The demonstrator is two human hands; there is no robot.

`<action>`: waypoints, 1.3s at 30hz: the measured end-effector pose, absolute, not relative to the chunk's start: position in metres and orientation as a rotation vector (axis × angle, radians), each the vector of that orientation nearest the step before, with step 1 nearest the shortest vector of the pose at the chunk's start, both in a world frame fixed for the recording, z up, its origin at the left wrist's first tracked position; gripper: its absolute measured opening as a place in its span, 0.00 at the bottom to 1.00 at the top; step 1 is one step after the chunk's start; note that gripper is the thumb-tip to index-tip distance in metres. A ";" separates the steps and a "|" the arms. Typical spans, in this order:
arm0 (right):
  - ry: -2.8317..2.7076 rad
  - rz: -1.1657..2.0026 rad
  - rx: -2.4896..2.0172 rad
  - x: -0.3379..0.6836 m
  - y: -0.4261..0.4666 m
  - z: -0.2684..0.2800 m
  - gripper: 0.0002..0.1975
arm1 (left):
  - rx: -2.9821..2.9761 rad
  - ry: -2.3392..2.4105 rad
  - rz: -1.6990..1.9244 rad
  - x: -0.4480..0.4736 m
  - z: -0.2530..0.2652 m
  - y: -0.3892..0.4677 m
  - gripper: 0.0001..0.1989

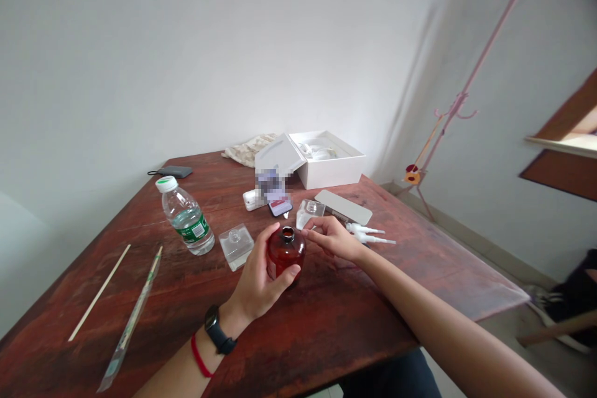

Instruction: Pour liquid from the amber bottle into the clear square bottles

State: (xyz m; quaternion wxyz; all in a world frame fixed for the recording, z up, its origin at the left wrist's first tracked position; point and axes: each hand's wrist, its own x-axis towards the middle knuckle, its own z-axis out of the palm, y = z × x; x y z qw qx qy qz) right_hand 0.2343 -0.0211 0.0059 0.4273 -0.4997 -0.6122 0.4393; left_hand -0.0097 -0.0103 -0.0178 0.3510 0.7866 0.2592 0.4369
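A round amber glass bottle stands upright on the table with its narrow mouth uncovered. My left hand is wrapped round the bottle's left side, thumb across its front. Close to the neck on the other side is my right hand, its thumb and forefinger pinched together; whatever may be between them is hidden. Left of the bottle lies a clear plastic holder, and behind my right fingers sits a similar clear holder. White pump heads with thin tubes lie just beyond my right hand.
A half-full water bottle stands at left, near a bare chopstick and wrapped chopsticks. Behind are a phone, a white earphone case, a grey case, an open white box and a cloth.
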 end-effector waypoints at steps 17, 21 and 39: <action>-1.528 1.093 -1.261 0.235 -0.020 0.004 0.30 | 2.038 0.676 1.120 -0.011 -0.017 -0.010 0.36; -1.518 1.107 -1.264 0.235 -0.020 0.004 0.29 | 2.042 0.672 1.126 -0.011 -0.016 -0.010 0.36; -1.524 1.026 -1.271 0.235 -0.019 0.001 0.28 | 2.051 0.673 1.121 -0.011 -0.018 -0.009 0.36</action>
